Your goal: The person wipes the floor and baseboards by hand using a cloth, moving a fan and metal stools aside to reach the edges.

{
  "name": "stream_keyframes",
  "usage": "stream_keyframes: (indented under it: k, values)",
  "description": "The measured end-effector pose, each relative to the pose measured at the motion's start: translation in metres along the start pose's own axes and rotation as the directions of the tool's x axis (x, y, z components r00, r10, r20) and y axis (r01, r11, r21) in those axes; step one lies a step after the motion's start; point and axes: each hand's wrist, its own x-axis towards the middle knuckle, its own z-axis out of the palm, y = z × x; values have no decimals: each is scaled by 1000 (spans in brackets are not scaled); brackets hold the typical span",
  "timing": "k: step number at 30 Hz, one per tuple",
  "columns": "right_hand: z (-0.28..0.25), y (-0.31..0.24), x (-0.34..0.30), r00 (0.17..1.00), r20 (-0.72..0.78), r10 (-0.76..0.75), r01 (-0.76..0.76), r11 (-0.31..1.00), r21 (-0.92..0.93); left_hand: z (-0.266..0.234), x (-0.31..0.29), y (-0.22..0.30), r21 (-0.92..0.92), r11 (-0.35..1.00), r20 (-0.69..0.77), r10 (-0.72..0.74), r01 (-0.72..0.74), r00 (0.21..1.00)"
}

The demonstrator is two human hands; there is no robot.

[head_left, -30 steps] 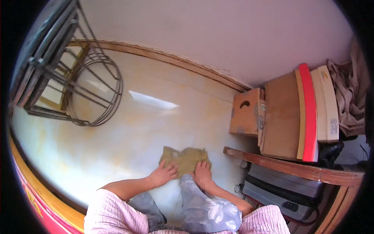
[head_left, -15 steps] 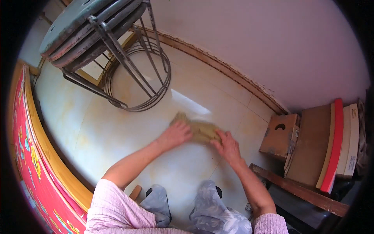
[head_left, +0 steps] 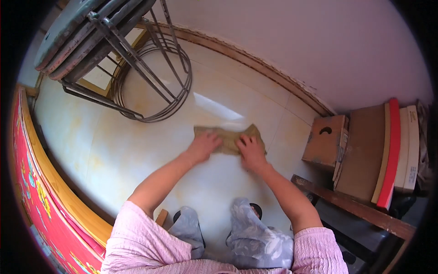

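An olive-green cloth [head_left: 229,140] lies spread on the pale tiled floor in front of my feet, its edges creased and its right corner lifted into a fold. My left hand [head_left: 206,145] presses down on the cloth's left part, fingers apart and slightly blurred. On its right part rests my right hand [head_left: 250,150], with spread, somewhat bent fingers on top of the fabric. Between the two hands the middle of the cloth shows. Both hands are palm down, and my arms reach forward from pink sleeves.
Stacked round stools [head_left: 132,68] with metal legs stand at the far left. Cardboard boxes [head_left: 325,139] and a red flat box [head_left: 390,150] lean by the wall at right, near a wooden-edged low bench [head_left: 351,208]. A bed edge [head_left: 54,178] with red floral fabric runs along the left.
The cloth, bunched and blurred before, now lies flatter and wider on the floor. My right hand has moved left and farther forward onto it. The whole view has shifted slightly.
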Motion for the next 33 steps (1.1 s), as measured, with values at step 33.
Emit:
stream_keyframes:
  k: [33]
  values:
    - [34,88,-131,690,48,722,-709,688,-156,31,103,160,145,942,47,298,-301,954]
